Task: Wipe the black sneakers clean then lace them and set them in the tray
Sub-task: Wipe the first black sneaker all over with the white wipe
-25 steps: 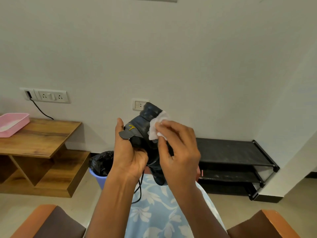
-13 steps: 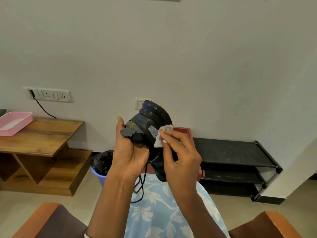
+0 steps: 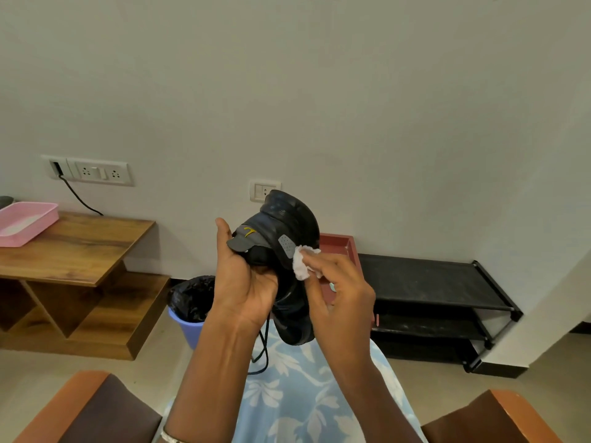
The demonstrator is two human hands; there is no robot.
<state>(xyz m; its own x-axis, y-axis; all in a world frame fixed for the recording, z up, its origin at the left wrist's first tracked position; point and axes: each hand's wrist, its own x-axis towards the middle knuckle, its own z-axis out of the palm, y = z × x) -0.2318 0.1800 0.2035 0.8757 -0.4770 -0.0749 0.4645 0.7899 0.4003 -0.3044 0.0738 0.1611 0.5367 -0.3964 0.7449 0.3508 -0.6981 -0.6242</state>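
A black sneaker (image 3: 287, 225) with a grey tongue and a yellow mark is held up in front of me, sole toward the wall, toe pointing down. My left hand (image 3: 243, 282) grips it from the left at the tongue and collar. My right hand (image 3: 335, 289) pinches a crumpled white wipe (image 3: 302, 262) against the sneaker's right side, beside a small grey patch. A black lace (image 3: 263, 353) dangles below the shoe over my lap. A red tray (image 3: 339, 247) sits behind the shoe on the black rack, mostly hidden. The second sneaker is not in sight.
A black two-tier shoe rack (image 3: 431, 282) stands against the wall at right. A wooden side table (image 3: 73, 247) at left carries a pink basket (image 3: 25, 222). A blue bin with a black liner (image 3: 192, 302) stands between them. Chair armrests (image 3: 80, 407) flank my lap.
The sneaker has tipped so more of its sole and side show. My right hand slid the wipe down from the top of the heel to the shoe's right side.
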